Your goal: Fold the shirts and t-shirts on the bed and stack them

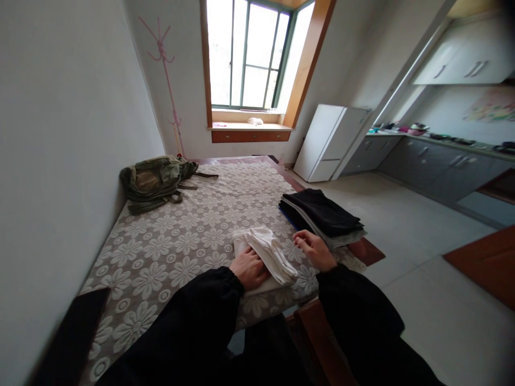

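A white folded garment (pixel 267 246) lies near the front edge of the patterned bed cover (pixel 161 246). My left hand (pixel 250 268) rests flat on it, fingers stretched out, with the fingertips at the edge of its upper fold. To the right of the garment, my right hand (pixel 316 250) hovers over the cover with its fingers curled in and nothing visible in them. Just beyond that hand sits a stack of dark folded clothes (pixel 324 212), black on top with grey and blue edges below.
An olive backpack (pixel 156 179) lies by the left wall. A black flat object (pixel 76 332) is at the lower left. Past the bed stand a pink coat rack (pixel 167 80), a white fridge (pixel 330 139) and grey kitchen cabinets (pixel 430 158). Brown wooden furniture (pixel 488 262) is at the right.
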The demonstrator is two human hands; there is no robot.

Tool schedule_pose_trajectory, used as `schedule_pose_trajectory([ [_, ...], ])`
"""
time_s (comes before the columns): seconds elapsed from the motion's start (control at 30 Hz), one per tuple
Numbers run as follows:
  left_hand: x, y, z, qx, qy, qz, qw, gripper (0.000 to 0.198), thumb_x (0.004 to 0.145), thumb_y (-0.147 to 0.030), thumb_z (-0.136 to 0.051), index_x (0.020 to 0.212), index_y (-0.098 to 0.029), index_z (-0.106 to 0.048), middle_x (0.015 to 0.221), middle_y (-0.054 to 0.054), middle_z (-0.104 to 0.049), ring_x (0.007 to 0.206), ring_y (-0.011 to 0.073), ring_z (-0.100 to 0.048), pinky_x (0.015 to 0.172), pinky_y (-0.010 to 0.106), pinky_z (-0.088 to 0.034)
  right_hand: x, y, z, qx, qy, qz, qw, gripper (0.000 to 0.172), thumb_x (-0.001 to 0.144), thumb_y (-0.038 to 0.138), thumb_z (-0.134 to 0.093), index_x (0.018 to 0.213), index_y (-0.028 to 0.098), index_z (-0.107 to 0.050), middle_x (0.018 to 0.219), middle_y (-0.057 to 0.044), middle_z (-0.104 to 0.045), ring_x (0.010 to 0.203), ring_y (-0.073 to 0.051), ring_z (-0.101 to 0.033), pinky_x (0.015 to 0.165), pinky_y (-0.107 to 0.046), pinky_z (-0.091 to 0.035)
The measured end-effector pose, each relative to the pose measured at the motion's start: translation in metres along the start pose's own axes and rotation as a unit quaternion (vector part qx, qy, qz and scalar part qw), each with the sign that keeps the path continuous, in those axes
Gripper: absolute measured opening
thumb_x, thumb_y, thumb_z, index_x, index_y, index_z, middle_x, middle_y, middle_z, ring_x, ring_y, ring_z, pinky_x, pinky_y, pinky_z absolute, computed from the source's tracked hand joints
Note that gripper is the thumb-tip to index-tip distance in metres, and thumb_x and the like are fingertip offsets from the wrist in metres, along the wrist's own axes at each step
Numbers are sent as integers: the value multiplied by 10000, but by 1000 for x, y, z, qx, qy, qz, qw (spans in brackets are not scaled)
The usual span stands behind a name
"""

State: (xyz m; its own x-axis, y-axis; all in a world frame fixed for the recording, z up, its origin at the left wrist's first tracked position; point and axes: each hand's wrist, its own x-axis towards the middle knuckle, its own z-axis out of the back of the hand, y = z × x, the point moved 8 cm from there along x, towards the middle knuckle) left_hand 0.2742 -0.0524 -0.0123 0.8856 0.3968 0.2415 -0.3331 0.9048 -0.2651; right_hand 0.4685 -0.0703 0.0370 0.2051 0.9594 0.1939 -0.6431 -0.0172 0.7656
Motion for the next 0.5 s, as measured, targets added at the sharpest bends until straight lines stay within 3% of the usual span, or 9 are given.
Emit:
schedule_pose_trajectory([
  [0.1, 0, 2, -3, -7, -3, 2, 1000, 369, 966, -454, -527, 1062, -185, -761, 1134, 131, -752, 1186, 305, -627, 1174, 478, -360, -4, -31, -22, -71, 93, 19, 993, 283, 891, 409, -529, 892, 217, -737, 886, -77, -755, 811, -253, -695, 753, -395, -553],
  [0.2, 0, 3, -5, -14, -12, -3, 1000, 343, 943, -431, -567, 1085, -182, -757, 1129, 130, -757, 1176, 304, -636, 1171, 481, -361, -15, -30, -44, -75, 158, 66, 982, 291, 912, 383, -525, 969, 209, -752, 999, -85, -756, 896, -250, -702, 799, -378, -553],
  [0.37, 1, 3, -6, -21, -21, -10, 1000, 318, 908, -379, -608, 1113, -180, -747, 1170, 124, -756, 1210, 308, -635, 1185, 484, -356, -1, -27, -64, -17, 157, 29, 987, 431, 916, 295, -504, 1304, 200, -665, 983, -76, -750, 812, -210, -702, 755, -336, -573],
  [0.43, 1, 2, -4, -29, -30, -13, 999, 315, 899, -373, -616, 1119, -189, -748, 1185, 118, -756, 1221, 309, -635, 1193, 489, -349, 7, -17, -68, 9, 136, 61, 989, 555, 897, 256, -509, 1448, 226, -570, 1191, -101, -724, 943, -220, -703, 853, -366, -584],
  [0.5, 0, 2, -2, -38, -44, -8, 998, 314, 885, -356, -631, 1132, -202, -748, 1185, 107, -759, 1222, 307, -637, 1199, 488, -343, 10, -5, -73, 34, 136, 116, 983, 629, 891, 235, -515, 1519, 257, -501, 1444, -104, -607, 1193, -251, -643, 1053, -438, -517],
])
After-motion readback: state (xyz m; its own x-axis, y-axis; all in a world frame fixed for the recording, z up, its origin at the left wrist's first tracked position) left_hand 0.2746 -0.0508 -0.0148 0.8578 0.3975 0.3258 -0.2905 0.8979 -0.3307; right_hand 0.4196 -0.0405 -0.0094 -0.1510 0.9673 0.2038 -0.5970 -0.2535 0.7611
